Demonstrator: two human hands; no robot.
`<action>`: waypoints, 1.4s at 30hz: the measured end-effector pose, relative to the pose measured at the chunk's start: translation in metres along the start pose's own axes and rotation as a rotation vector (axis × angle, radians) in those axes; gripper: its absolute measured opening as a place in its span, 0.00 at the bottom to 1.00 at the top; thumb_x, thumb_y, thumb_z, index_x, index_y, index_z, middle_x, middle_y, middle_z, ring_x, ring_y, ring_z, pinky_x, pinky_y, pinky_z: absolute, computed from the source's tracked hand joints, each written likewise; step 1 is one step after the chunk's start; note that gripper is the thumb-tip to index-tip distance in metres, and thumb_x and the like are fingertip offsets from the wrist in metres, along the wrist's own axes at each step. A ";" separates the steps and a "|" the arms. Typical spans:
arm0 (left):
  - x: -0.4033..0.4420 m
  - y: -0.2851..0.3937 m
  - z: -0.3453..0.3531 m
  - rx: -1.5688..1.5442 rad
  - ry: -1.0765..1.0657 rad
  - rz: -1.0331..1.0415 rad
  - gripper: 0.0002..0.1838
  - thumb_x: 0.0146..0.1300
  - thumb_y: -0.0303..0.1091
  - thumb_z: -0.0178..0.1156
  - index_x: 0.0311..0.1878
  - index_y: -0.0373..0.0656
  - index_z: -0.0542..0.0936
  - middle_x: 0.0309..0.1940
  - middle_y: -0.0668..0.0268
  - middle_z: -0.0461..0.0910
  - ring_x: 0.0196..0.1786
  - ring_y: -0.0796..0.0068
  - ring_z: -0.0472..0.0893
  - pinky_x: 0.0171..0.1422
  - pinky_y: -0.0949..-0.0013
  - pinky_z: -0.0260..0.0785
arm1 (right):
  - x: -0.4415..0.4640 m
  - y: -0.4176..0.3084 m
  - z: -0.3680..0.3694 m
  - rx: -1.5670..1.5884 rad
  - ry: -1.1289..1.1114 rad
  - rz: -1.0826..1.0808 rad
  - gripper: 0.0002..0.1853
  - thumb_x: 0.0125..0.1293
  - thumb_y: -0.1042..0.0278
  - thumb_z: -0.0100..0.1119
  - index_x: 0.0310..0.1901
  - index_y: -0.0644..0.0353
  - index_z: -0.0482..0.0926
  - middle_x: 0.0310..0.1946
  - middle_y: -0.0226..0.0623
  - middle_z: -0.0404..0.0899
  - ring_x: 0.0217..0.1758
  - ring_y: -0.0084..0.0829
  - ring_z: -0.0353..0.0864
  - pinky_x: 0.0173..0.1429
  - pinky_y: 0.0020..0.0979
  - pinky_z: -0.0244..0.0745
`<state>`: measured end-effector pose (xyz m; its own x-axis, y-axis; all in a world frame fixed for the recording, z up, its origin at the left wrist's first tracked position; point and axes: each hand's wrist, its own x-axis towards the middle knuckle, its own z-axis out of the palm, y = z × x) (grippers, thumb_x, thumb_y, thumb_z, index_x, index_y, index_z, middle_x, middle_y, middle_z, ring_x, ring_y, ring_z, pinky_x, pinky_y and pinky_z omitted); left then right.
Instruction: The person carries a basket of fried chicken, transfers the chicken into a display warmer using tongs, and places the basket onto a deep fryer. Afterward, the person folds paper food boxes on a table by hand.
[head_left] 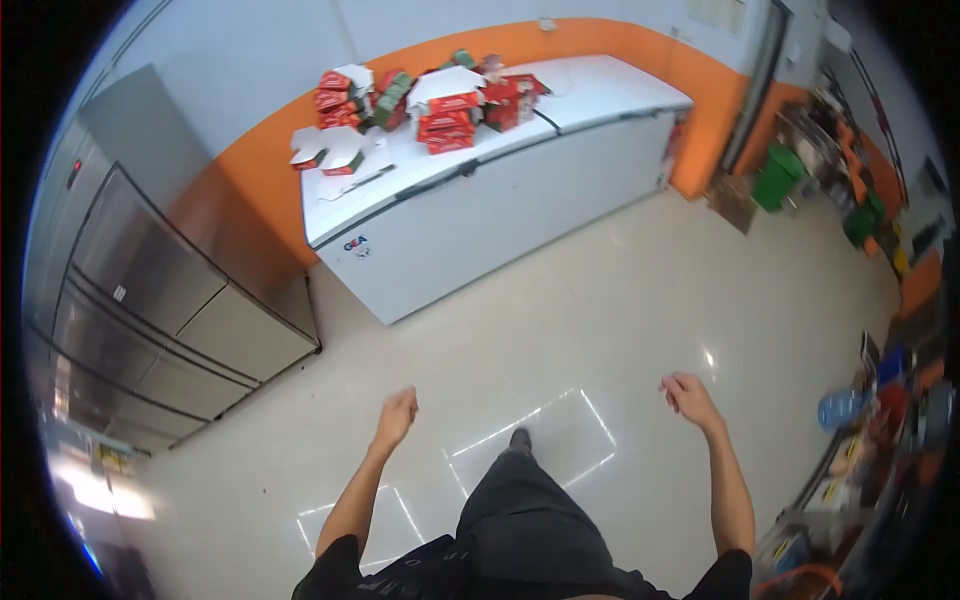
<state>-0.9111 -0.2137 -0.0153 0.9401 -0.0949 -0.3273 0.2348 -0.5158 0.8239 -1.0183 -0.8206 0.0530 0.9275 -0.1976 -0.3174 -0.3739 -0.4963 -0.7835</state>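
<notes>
My left hand (398, 412) hangs in the air over the tiled floor with its fingers loosely curled in, holding nothing that I can see. To the right, my right hand (688, 396) is also raised above the floor, its fingers curled and nothing visible in them. Neither hand touches anything. Ahead stands a long white chest freezer (510, 210). On its lid lie stacks of red cardboard boxes (447, 130) with white tops, and white-topped boxes (343, 155) nearer the left end. A thin dark object (370, 180) lies beside them.
A steel upright fridge (190, 310) stands along the left. Shiny floor (560, 350) stretches between me and the freezer. A green bin (778, 178) stands near the doorway at the back right. Cluttered shelving with a blue water bottle (840, 409) lines the right side.
</notes>
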 end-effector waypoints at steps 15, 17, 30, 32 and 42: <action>0.254 0.158 -0.001 0.300 -0.288 0.180 0.26 0.75 0.53 0.56 0.64 0.42 0.80 0.49 0.53 0.87 0.53 0.50 0.85 0.59 0.54 0.76 | 0.288 -0.333 0.026 0.129 -0.114 -0.833 0.10 0.74 0.67 0.60 0.39 0.66 0.83 0.34 0.43 0.85 0.34 0.36 0.83 0.43 0.34 0.79; 0.296 0.173 -0.009 0.295 -0.188 0.167 0.30 0.74 0.56 0.57 0.67 0.43 0.78 0.52 0.53 0.86 0.55 0.50 0.84 0.61 0.54 0.75 | 0.326 -0.326 0.038 0.675 -0.304 -0.695 0.06 0.72 0.73 0.61 0.39 0.66 0.82 0.35 0.41 0.85 0.31 0.35 0.83 0.40 0.35 0.79; 0.575 0.187 -0.122 0.696 -0.205 -0.091 0.31 0.74 0.54 0.57 0.71 0.43 0.74 0.62 0.48 0.81 0.63 0.47 0.81 0.67 0.52 0.73 | 0.652 -0.353 0.255 -0.264 -0.743 -0.431 0.09 0.71 0.66 0.64 0.42 0.64 0.84 0.30 0.39 0.87 0.29 0.35 0.86 0.36 0.35 0.78; 0.603 0.190 -0.150 0.348 -0.166 -0.005 0.29 0.74 0.51 0.58 0.71 0.42 0.74 0.61 0.48 0.82 0.63 0.48 0.81 0.67 0.52 0.73 | 0.709 -0.381 0.296 -0.321 -0.830 -0.631 0.20 0.70 0.63 0.59 0.61 0.60 0.76 0.52 0.54 0.82 0.51 0.57 0.84 0.58 0.50 0.79; 0.648 0.122 -0.241 -0.083 0.193 -0.010 0.23 0.71 0.37 0.65 0.66 0.39 0.78 0.58 0.50 0.83 0.63 0.49 0.81 0.70 0.57 0.71 | 0.889 -0.685 0.534 -0.268 -0.703 -0.942 0.46 0.66 0.65 0.68 0.81 0.49 0.51 0.76 0.53 0.56 0.53 0.51 0.85 0.58 0.47 0.80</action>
<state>-0.2140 -0.1330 -0.0157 0.9657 0.0786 -0.2473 0.2561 -0.4431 0.8591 0.0604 -0.2052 0.0223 0.6007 0.7988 0.0323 0.5383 -0.3742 -0.7551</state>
